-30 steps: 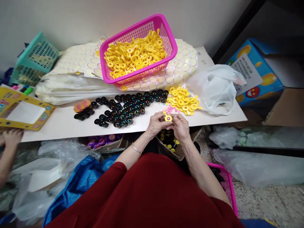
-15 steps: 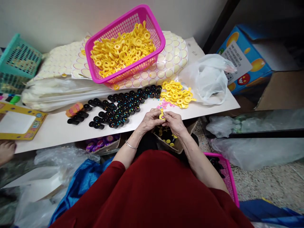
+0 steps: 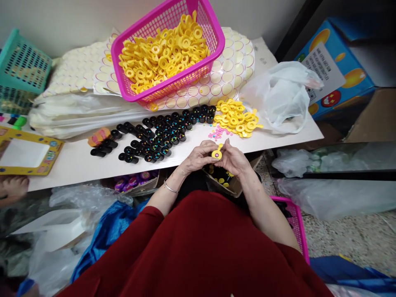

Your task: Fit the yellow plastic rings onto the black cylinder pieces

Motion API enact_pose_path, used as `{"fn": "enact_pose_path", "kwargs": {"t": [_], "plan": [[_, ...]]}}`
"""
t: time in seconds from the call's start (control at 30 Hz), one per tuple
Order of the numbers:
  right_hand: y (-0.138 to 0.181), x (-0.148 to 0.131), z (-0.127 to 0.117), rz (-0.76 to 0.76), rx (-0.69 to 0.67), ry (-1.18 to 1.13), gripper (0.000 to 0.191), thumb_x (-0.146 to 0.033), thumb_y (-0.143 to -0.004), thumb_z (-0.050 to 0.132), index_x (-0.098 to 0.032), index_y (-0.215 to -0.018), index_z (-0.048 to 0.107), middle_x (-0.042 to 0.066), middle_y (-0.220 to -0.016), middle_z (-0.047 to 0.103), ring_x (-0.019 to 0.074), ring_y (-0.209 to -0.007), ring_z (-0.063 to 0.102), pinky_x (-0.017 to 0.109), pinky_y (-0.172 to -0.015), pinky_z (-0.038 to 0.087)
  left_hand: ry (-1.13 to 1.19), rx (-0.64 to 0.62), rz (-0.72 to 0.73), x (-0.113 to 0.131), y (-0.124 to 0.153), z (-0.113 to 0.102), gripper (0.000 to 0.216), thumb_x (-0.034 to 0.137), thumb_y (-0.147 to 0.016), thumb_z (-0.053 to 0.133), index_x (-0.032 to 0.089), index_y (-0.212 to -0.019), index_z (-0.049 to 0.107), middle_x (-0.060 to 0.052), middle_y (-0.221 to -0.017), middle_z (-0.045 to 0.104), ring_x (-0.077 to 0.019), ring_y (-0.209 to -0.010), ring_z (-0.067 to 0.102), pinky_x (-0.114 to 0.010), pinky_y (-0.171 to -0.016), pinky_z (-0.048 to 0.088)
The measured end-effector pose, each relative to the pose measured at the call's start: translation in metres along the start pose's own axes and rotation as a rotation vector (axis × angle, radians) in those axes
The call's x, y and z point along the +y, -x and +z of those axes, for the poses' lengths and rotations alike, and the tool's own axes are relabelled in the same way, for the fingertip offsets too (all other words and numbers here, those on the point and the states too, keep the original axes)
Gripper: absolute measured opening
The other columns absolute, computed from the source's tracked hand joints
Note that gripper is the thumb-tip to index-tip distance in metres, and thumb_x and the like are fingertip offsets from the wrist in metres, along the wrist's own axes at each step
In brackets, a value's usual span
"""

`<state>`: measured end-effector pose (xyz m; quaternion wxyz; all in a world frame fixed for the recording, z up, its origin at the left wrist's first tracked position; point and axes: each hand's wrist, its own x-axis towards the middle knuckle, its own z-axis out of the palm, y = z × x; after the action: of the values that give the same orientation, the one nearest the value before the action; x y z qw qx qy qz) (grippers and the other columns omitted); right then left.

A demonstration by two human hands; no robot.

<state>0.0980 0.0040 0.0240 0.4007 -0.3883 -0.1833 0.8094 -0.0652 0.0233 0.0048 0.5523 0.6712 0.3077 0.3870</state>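
Observation:
My left hand (image 3: 199, 159) is closed on a yellow plastic ring piece (image 3: 217, 154) with a small tab and a pink centre, its thumb along the near edge. Beside it, my right hand (image 3: 236, 160) has its fingers loosely apart; whether its hidden fingertips touch the piece is unclear. Just beyond my hands lie small pink beads (image 3: 219, 132) and a pile of similar yellow pieces (image 3: 237, 117). To the left, many short black cups (image 3: 161, 136) stand in rows, several with coloured beads inside.
A pink basket (image 3: 173, 84) full of yellow pieces rests on sticker sheets (image 3: 230, 70). A plastic bag (image 3: 287, 99) and a blue carton (image 3: 335, 78) are to the right. Under the table edge sits a cardboard box (image 3: 230, 187). Another person's hand (image 3: 15, 187) is at far left.
My right thumb has lifted off the yellow ring piece, which stays in my left hand. The view has shifted slightly. The other person's hand has come further in.

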Motion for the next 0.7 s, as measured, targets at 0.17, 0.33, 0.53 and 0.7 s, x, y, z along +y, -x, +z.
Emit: {"fn": "enact_pose_path", "kwargs": {"t": [0.17, 0.33, 0.53, 0.7], "plan": [[0.008, -0.009, -0.011, 0.034, -0.105, 0.088, 0.042, -0.042, -0.061, 0.081, -0.016, -0.085, 0.059, -0.001, -0.07, 0.067, 0.0129, -0.056, 0.066, 0.022, -0.048, 0.057, -0.009, -0.121, -0.046, 0.009, 0.0, -0.001, 0.045, 0.045, -0.07, 0.073, 0.022, -0.109, 0.07, -0.008, -0.104, 0.064, -0.0246, -0.117, 0.045, -0.047, -0.108, 0.029], [0.017, -0.012, -0.017, 0.019, -0.173, 0.244, 0.042, -0.024, -0.05, 0.086, -0.014, -0.082, 0.061, -0.002, -0.068, 0.067, 0.0131, -0.057, 0.066, 0.025, -0.053, 0.057, -0.057, -0.19, -0.053, 0.016, -0.001, 0.008, 0.039, 0.047, -0.066, 0.075, 0.022, -0.097, 0.074, -0.008, -0.097, 0.066, -0.0277, -0.12, 0.042, -0.05, -0.109, 0.027], [0.019, -0.004, -0.027, -0.104, -0.157, 0.305, 0.043, -0.016, -0.042, 0.084, -0.014, -0.081, 0.067, -0.001, -0.078, 0.068, 0.0108, -0.066, 0.063, 0.021, -0.058, 0.052, -0.129, -0.247, -0.025, 0.017, -0.004, 0.012, 0.045, 0.047, -0.055, 0.082, 0.022, -0.092, 0.076, -0.01, -0.094, 0.067, -0.0304, -0.119, 0.043, -0.052, -0.106, 0.03], [0.022, 0.003, -0.026, -0.105, -0.195, 0.283, 0.048, -0.016, -0.044, 0.083, -0.016, -0.09, 0.07, 0.0, -0.09, 0.069, 0.0125, -0.079, 0.063, 0.022, -0.067, 0.051, -0.187, -0.276, -0.002, 0.012, -0.004, 0.012, 0.046, 0.046, -0.052, 0.084, 0.022, -0.091, 0.076, -0.009, -0.088, 0.067, -0.03, -0.117, 0.043, -0.051, -0.107, 0.028]]}}
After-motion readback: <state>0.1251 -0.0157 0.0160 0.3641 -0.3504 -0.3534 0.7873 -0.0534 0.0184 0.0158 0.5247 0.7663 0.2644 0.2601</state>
